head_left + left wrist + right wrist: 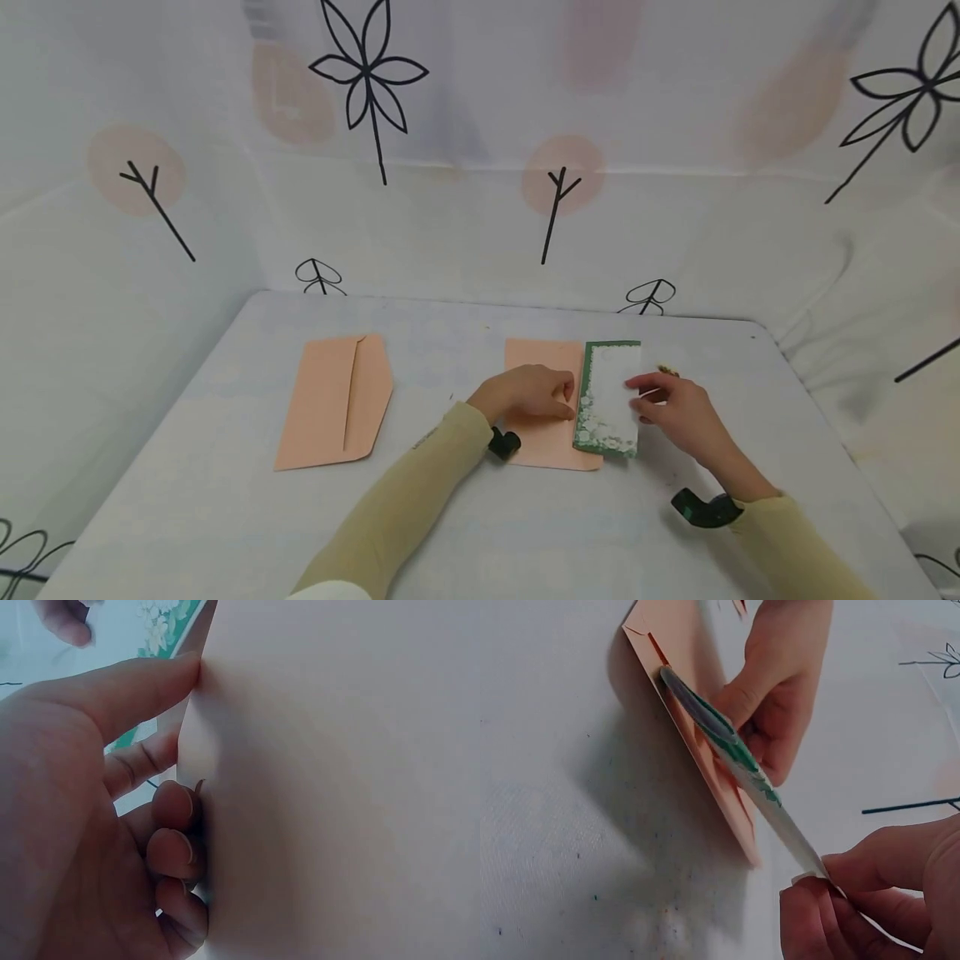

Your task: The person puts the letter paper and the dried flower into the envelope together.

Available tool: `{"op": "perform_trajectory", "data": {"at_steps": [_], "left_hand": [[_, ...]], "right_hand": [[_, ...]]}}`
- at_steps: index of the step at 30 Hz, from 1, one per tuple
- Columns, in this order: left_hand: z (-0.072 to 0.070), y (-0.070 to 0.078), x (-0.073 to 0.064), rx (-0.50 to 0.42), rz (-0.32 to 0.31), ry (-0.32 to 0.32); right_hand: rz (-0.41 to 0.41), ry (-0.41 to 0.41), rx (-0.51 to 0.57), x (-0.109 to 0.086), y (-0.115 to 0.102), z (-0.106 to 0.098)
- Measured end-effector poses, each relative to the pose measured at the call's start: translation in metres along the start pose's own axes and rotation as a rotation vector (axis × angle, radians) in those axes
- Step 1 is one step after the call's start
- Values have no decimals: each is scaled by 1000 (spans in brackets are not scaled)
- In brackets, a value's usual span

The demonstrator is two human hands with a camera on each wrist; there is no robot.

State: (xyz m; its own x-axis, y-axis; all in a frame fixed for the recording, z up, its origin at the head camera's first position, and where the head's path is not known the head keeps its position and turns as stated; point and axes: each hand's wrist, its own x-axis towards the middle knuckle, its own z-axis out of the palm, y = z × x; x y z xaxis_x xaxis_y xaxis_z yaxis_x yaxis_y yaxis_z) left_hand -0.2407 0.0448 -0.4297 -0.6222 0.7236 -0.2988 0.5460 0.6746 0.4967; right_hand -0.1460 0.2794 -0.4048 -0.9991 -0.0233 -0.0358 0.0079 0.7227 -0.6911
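Observation:
A peach envelope lies right of the table's middle, partly covered by my left hand. In the left wrist view, that hand's thumb and fingers pinch the edge of the envelope. My right hand pinches the right edge of a white card with a green border and white flowers. Seen nearly edge-on in the right wrist view, the card slants down toward the envelope, its far end right at the envelope's open side. The card's left edge overlaps the envelope in the head view.
A second peach envelope lies on the left of the white table, its pointed flap toward the right. A white sheet wall with drawn black flowers and twigs rises behind the table. Dark bands sit at both wrists.

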Motion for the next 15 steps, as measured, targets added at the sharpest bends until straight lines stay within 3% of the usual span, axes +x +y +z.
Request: {"op": "perform_trajectory", "data": {"at_steps": [7,15], "left_hand": [[1,0,1,2,-17,0],[3,-1,2,27,9,10]], "right_hand": [[48,-38,-18,0,-5,7],[10,-2,-26,4,-7,13]]}}
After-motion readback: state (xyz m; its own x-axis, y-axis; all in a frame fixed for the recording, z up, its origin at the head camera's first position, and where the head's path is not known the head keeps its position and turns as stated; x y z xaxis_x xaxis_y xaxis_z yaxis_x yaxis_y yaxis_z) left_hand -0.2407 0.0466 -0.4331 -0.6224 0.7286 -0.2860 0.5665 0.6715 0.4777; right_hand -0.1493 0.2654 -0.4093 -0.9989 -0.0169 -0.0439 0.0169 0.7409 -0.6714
